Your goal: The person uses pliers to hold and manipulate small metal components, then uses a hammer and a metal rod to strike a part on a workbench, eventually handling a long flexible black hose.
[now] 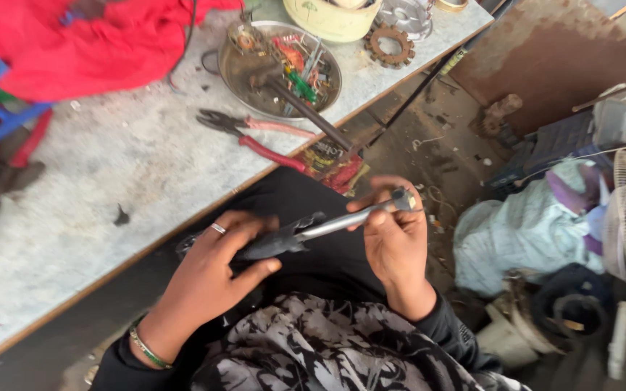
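Left hand [215, 271] wrapped around dark handle of metal rod tool [320, 230], held over lap, near side of bench [110, 181]. Right hand [394, 239] pinching rod's grey tip. Risk: tip slipping from thin pinch, dropping to cluttered floor; red pliers [259, 137] untouched, far.

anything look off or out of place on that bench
The red-handled pliers lie with their handles poking past the table edge. A dark rod leans out of the cluttered metal tray. Both hands, left hand and right hand, grip a metal shaft.
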